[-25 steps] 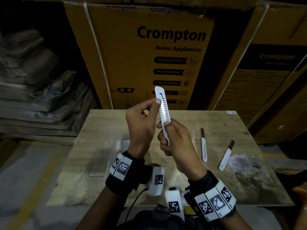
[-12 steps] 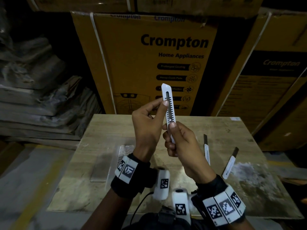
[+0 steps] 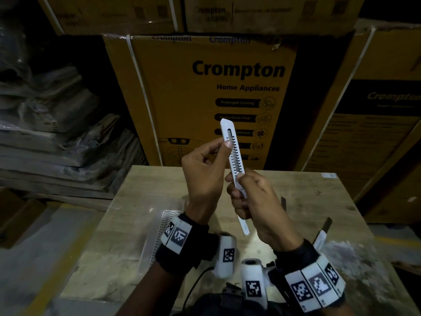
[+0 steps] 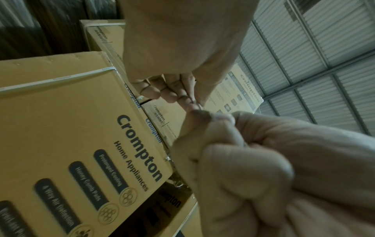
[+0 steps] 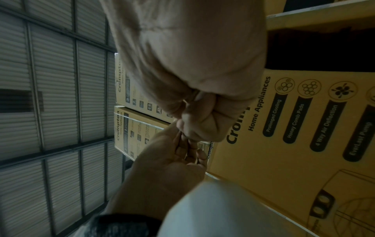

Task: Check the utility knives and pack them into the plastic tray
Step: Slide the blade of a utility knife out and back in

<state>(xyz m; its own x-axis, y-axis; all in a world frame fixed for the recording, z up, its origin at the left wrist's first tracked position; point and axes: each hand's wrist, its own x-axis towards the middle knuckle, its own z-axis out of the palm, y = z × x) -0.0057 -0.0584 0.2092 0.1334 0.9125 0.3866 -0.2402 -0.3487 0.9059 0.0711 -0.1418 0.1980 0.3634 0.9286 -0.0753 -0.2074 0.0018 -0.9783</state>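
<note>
A white utility knife point(image 3: 234, 156) is held raised above the wooden surface point(image 3: 319, 197), long axis near upright, its rounded end pointing up and slightly away toward the Crompton carton point(image 3: 205, 92). The left hand point(image 3: 205, 176) pinches its upper edge between thumb and forefinger; the right hand point(image 3: 257, 201) curls round its lower part. Two more knives point(image 3: 320, 238) lie on the surface behind the right hand; a clear plastic tray point(image 3: 157, 233) lies below the left wrist.

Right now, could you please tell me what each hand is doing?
Left hand: pinching the upper part of the white knife.
Right hand: gripping the same knife's lower part.
</note>
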